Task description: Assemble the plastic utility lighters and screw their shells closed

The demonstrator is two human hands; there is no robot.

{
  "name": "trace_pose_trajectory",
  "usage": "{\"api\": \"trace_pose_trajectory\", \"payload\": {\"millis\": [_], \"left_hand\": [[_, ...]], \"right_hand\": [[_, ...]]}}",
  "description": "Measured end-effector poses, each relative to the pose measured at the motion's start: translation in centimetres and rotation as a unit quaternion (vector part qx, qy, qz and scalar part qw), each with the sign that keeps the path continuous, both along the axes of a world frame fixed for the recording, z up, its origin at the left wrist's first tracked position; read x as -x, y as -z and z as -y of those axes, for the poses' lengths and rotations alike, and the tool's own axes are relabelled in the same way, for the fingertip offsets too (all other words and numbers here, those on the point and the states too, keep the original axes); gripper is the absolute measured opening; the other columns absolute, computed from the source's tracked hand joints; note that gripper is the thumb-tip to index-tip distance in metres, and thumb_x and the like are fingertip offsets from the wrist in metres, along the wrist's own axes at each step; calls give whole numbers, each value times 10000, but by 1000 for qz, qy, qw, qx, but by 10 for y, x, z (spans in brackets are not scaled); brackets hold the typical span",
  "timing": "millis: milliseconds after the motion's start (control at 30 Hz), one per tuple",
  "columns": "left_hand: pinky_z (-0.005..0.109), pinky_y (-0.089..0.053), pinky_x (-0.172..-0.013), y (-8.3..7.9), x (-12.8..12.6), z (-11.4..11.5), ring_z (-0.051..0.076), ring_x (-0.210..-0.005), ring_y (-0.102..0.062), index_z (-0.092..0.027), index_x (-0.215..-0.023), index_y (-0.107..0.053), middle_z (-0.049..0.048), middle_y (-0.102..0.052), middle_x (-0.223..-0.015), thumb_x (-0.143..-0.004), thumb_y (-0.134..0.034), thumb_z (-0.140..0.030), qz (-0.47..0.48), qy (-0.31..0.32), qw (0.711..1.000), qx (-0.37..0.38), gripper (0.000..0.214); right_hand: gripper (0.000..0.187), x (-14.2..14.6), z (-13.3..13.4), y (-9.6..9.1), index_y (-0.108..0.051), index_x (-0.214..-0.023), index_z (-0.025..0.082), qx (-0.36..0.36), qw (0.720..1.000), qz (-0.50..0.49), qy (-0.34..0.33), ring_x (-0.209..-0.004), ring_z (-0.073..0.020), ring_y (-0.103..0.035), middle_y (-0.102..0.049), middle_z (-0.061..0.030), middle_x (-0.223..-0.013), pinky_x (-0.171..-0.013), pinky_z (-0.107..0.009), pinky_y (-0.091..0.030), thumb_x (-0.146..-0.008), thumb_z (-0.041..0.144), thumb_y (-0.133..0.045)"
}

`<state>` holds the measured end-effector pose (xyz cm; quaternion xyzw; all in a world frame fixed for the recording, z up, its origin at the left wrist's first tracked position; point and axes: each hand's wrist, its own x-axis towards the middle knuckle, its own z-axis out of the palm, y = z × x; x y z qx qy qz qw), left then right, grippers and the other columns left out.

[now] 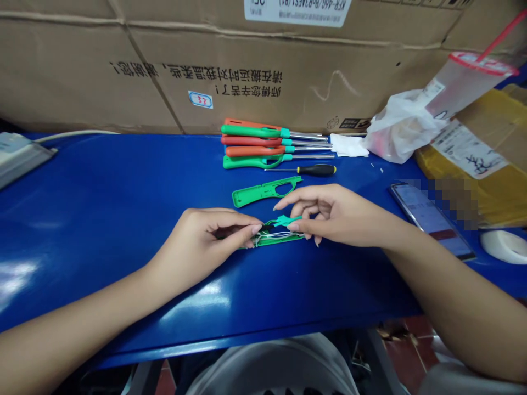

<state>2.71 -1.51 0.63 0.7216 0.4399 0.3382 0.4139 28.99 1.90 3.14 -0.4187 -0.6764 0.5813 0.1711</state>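
Observation:
An opened green lighter casing half [276, 241] lies on the blue table between my hands, with white wires [274, 235] running along it. My left hand [214, 233] pinches its left end, thumb and index finger closed at a small black part [267, 226]. My right hand [333, 214] holds a teal plastic piece [283, 220] near the thumb tip, its index finger stretched out above. The fingers partly hide the casing's ends. Just beyond lies the other green casing half [257, 193], inner side up.
Several red, orange and green long-necked lighters [255, 150] lie behind, beside a screwdriver [317, 170]. A large cardboard box [164, 82] stands at the back. To the right are a white bag [397, 129], a drink cup [465, 82], a phone [428, 219] and a computer mouse [504, 246].

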Motion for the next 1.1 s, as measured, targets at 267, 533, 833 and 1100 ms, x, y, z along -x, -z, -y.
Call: {"api": "trace_pose_trajectory", "payload": {"millis": [267,533,833,1100], "left_hand": [[143,-637,-666,3,1,0,111,-652,-774,-241,-1013,-846,-22,-824,-803,-915,-789,-317,24,-4,999,44,136],[169,-618,-638,-4,2,-1,129,-680,-761,-217,-1018,-856,23,-821,-843,-880,-816,-259,-45,39,995,-81,149],[157,-589,-636,-3,0,2,98,-654,-722,-203,-1033,-843,12,-800,-824,-897,-796,-213,-57,38,990,-125,145],[153,-570,-624,1,-1,2,93,-667,-714,-206,-1009,-843,16,-801,-853,-914,-780,-218,-40,26,992,-118,114]], "right_hand": [[181,4,-1,-1,-769,-1046,153,61,996,-65,-17,-587,-88,-648,-645,34,-678,-538,-193,-608,-921,273,-718],[323,12,0,0,-765,-929,154,62,992,-84,68,-536,-89,-631,-672,20,-694,-485,-210,-592,-834,454,-841],[190,14,0,6,-729,-987,170,80,986,-110,98,-569,-80,-607,-628,35,-700,-518,-207,-604,-898,330,-778],[339,13,4,5,-692,-1188,131,78,993,-80,25,-621,-110,-677,-678,31,-711,-547,-221,-610,-882,247,-778]]}}
